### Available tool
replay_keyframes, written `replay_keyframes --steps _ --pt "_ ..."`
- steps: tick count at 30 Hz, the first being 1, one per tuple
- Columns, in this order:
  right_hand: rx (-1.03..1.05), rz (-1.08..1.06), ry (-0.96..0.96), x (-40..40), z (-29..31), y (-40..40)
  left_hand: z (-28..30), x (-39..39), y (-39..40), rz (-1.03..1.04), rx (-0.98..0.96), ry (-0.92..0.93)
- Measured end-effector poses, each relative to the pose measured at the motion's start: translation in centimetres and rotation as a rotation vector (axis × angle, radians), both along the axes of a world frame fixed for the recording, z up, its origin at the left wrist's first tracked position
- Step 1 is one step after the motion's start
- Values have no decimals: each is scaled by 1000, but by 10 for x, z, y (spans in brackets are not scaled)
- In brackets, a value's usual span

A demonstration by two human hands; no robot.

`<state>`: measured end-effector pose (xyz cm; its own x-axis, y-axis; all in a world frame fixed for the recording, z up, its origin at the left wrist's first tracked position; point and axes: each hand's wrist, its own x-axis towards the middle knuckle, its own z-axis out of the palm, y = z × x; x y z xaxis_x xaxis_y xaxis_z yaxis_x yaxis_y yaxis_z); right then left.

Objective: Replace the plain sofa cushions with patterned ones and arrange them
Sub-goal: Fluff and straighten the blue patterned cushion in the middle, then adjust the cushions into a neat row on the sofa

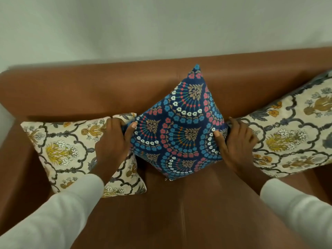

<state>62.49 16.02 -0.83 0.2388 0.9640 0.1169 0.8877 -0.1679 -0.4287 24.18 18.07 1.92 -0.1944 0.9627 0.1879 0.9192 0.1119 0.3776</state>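
Observation:
A dark blue cushion (181, 126) with red, blue and white flower arcs stands on one corner like a diamond against the backrest of the brown sofa (80, 90). My left hand (113, 144) grips its left corner and my right hand (235, 142) grips its right corner. To its left a cream floral cushion (61, 151) lies on the seat, partly under my left hand. On the other side a second cream floral cushion (294, 133) leans at the sofa's right end. No plain cushion is in view.
A pale wall (161, 27) rises behind the sofa. The sofa's left armrest (12, 159) is beside the left cushion. Bare brown seat (179, 212) stretches in front of the cushions, between my white sleeves.

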Motion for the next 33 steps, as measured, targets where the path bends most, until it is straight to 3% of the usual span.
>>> replay_keyframes --steps 3,6,8,10,12,14,18,22,24,26,28,31,33 --pt "200 28 141 -33 16 -24 7 -51 -7 14 80 -10" --pt "294 231 257 -100 17 -64 16 -122 -1 0 5 78" --pt "68 343 419 -152 0 -90 22 -164 7 -45 -146 88" --pt "-320 362 531 -205 -27 -102 21 -195 12 -134 -271 119" --pt "-669 321 623 -251 -56 -96 16 -215 11 -196 -317 184" --pt "-828 291 780 -284 -77 -82 9 -228 4 -207 -292 215" --pt "-738 403 861 -315 -102 -57 2 -249 -10 -154 -119 392" --pt "-549 523 878 -337 -85 -50 8 -284 -39 3 -88 269" --pt "-470 548 836 -344 -67 -48 10 -302 -61 74 13 204" --pt "-369 537 603 -343 -50 -46 12 -314 -76 111 110 83" --pt "-258 483 354 -336 -35 -41 11 -320 -72 144 142 -44" --pt "-39 403 239 -335 -21 -25 -1 -317 -44 153 195 -159" --pt "-12 350 87 -342 -17 -16 -13 -312 -24 138 138 -175"
